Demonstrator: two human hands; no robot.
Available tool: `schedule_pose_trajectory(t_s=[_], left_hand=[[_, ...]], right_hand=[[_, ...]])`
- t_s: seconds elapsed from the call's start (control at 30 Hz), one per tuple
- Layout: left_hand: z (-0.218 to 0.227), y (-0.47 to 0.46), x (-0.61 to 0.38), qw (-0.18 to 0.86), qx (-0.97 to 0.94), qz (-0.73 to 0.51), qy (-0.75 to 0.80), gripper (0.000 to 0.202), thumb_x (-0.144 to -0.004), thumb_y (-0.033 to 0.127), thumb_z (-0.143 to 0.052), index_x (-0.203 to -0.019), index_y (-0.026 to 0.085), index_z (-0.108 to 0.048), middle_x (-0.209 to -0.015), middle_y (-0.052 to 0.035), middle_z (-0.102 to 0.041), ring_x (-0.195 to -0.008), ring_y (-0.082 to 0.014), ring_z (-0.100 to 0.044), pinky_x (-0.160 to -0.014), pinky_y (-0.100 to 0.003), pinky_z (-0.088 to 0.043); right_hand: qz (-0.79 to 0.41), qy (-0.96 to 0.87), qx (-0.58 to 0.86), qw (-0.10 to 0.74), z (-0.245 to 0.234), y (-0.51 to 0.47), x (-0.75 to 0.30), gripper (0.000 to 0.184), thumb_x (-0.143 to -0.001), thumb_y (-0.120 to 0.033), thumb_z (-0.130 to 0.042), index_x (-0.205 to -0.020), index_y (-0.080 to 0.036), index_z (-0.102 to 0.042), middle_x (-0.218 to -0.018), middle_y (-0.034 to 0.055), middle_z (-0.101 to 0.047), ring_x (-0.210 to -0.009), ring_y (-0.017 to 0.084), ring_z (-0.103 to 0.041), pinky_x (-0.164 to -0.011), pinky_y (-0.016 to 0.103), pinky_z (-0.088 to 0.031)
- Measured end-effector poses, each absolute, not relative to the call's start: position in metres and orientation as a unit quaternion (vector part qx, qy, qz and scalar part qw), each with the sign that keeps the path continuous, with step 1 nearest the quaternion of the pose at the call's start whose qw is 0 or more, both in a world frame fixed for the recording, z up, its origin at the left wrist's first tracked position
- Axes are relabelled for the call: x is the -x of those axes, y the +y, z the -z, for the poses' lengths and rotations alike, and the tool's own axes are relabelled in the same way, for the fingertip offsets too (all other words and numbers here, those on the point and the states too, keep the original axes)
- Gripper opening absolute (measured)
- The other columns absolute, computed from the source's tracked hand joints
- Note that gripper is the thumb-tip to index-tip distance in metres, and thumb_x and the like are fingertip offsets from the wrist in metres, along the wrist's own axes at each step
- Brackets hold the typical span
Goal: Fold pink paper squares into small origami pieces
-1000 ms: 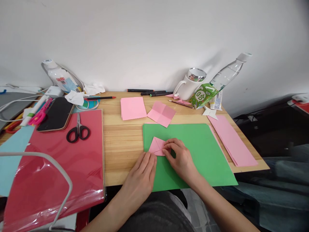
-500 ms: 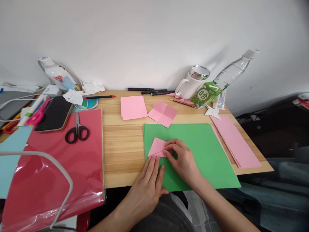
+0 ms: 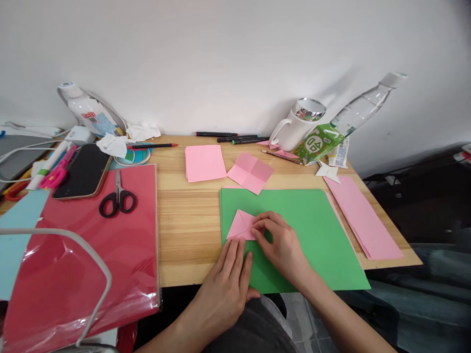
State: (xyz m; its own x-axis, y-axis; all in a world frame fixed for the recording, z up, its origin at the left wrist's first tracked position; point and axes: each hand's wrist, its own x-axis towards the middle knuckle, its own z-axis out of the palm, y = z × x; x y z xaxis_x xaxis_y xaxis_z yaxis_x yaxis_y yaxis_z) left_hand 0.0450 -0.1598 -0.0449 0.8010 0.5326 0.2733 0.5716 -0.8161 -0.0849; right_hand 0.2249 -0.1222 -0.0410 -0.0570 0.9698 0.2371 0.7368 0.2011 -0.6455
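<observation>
One wooden table [image 3: 184, 220] carries a red paper pack [image 3: 99, 264] in clear wrapping on its left and green sheets [image 3: 312, 235] on its right. The left hand [image 3: 226, 284] lies palm down, fingers stretched out and gripping nothing, tips at the near edge of a folded pink paper [image 3: 241, 225]. The right hand [image 3: 281, 245] pinches that paper's right side between thumb and forefinger, though its fingers hide how much they catch. Beyond sits a pink square stack [image 3: 205, 163]. The folded pink paper rests near the green sheets' left edge.
</observation>
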Motion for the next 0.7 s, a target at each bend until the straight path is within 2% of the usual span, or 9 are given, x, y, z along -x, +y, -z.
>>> schedule_pose_trajectory(t_s=[0.33, 0.5, 0.57, 0.63, 0.7], left_hand=[[0.044, -0.162, -0.049, 0.074, 0.945, 0.097, -0.304, 0.071, -0.084, 0.056, -0.051, -0.125, -0.002, -0.049, -0.132, -0.0290, -0.049, -0.127, -0.0391, -0.043, -0.103, -0.046, -0.038], [0.041, -0.159, -0.049, 0.041, 0.942, 0.144, -0.299, 0.069, -0.084, 0.057, -0.048, -0.120, -0.002, -0.052, -0.127, -0.0303, -0.052, -0.123, -0.0402, -0.046, -0.100, -0.050, -0.041], [0.037, -0.154, -0.046, -0.005, 0.933, 0.199, -0.299, 0.059, -0.089, 0.052, -0.042, -0.116, 0.001, -0.055, -0.122, -0.0270, -0.056, -0.121, -0.0364, -0.049, -0.096, -0.048, -0.044], [0.031, -0.147, -0.041, -0.080, 0.901, 0.269, -0.329, 0.033, -0.095, 0.029, -0.040, -0.112, 0.006, -0.056, -0.115, -0.0189, -0.059, -0.116, -0.0266, -0.053, -0.092, -0.038, -0.048], [0.026, -0.138, -0.035, -0.126, 0.839, 0.337, -0.409, 0.021, -0.093, 0.012, -0.041, -0.107, 0.010, -0.057, -0.102, -0.0119, -0.060, -0.098, -0.0189, -0.059, -0.083, -0.032, -0.051]], right_hand=[[-0.193, -0.698, 0.613, 0.316, 0.039, -0.121, -0.224, 0.011, -0.081, -0.012, -0.057, -0.072, -0.017, -0.058, -0.086, 0.0076, -0.062, -0.081, 0.022, -0.056, -0.073, 0.037, -0.049], [-0.193, -0.697, 0.616, 0.310, 0.039, -0.120, -0.225, 0.010, -0.080, -0.012, -0.058, -0.072, -0.018, -0.059, -0.086, 0.0072, -0.062, -0.081, 0.022, -0.057, -0.073, 0.036, -0.050], [-0.196, -0.696, 0.618, 0.308, 0.039, -0.120, -0.226, 0.010, -0.080, -0.012, -0.058, -0.073, -0.019, -0.059, -0.086, 0.0071, -0.062, -0.081, 0.022, -0.057, -0.073, 0.036, -0.050], [-0.199, -0.695, 0.619, 0.306, 0.038, -0.120, -0.225, 0.010, -0.080, -0.013, -0.058, -0.072, -0.019, -0.059, -0.086, 0.0068, -0.062, -0.081, 0.021, -0.057, -0.073, 0.036, -0.049], [-0.201, -0.693, 0.622, 0.304, 0.037, -0.120, -0.225, 0.010, -0.080, -0.013, -0.057, -0.072, -0.019, -0.059, -0.086, 0.0063, -0.062, -0.080, 0.021, -0.057, -0.072, 0.035, -0.049]])
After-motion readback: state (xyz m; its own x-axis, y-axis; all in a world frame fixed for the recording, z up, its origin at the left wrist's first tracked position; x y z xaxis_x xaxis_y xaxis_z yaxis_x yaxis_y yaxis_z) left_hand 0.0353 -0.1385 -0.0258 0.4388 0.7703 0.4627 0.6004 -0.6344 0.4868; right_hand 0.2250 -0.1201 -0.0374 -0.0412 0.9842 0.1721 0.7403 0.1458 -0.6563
